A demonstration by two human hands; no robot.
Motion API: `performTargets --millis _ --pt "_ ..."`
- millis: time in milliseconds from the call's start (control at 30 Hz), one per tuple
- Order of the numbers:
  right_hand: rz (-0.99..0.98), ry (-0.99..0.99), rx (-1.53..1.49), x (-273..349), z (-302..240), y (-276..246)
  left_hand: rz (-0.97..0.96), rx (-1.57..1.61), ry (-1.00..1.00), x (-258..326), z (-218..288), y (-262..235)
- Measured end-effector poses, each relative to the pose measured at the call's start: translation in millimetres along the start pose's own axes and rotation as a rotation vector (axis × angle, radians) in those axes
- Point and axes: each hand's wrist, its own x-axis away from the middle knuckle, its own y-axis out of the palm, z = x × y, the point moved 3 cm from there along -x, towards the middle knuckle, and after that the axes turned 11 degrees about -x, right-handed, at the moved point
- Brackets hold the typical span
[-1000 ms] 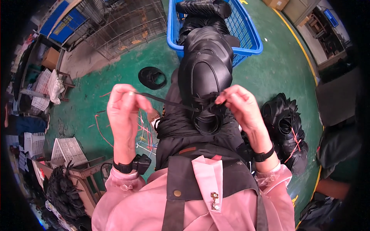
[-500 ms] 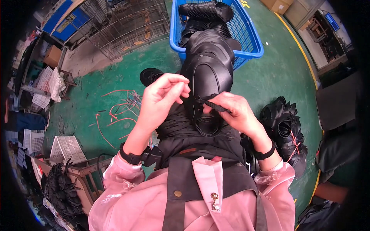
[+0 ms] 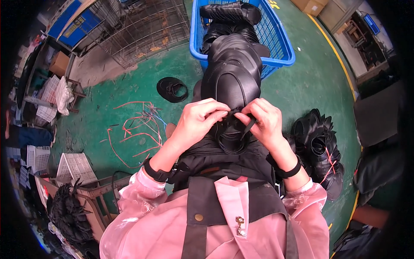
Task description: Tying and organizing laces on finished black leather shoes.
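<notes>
A black shoe upper point(image 3: 231, 84) rests over my lap, on the near end of a row of similar nested uppers point(image 3: 231, 54) reaching forward. At its throat, a black shoelace point(image 3: 249, 127) runs between my fingers. My left hand point(image 3: 203, 116) is closed, thumb and forefinger pinching the lace from the left. My right hand point(image 3: 265, 121) is closed on the lace from the right, and a loose end hangs below its fingers. The fingertips nearly meet over the throat and partly hide the lace there. The round collar opening point(image 3: 233, 142) faces me.
A blue plastic basket point(image 3: 282, 60) ahead holds more black uppers. One upper point(image 3: 171, 89) lies on the green floor left of my lap, near tangled red and blue strings point(image 3: 140, 129). Stacked uppers point(image 3: 317, 146) stand at right. A wire cage point(image 3: 146, 32) is at far left.
My left hand has moved right and down to the shoe's throat, pinching the lace. My right hand has shifted slightly up and right. The upper on the floor shows more fully.
</notes>
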Motion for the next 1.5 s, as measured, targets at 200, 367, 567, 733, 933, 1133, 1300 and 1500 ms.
performTargets --millis 200,367,567,733,933,1133,1300,1500 --pt "0.021 0.613 -1.147 26.5 22.1 1.4 0.077 -0.320 0.027 12.0 -5.3 -10.8" --pt "-0.037 0.794 -1.689 22.1 25.1 21.7 0.042 -0.266 0.053 14.8 0.2 -9.1" --pt "-0.210 0.704 -1.310 14.6 7.6 30.4 0.039 -0.178 0.233 7.6 24.7 -7.9" --pt "-0.158 0.667 -1.197 13.8 8.5 28.2 0.002 0.082 0.051 2.2 15.9 7.9" --pt "0.076 0.642 -1.167 19.1 15.6 21.0 -0.087 0.017 -0.089 6.5 -7.5 8.7" --pt "0.016 0.650 -1.211 21.7 17.4 19.8 -0.006 -0.033 0.026 5.4 11.4 7.6" --pt "0.024 0.638 -1.190 21.6 16.0 17.0 0.027 -0.100 0.046 4.8 8.7 11.3" --pt "0.032 0.729 -1.324 23.4 18.6 18.0 0.113 -0.424 0.449 9.6 24.3 5.8"
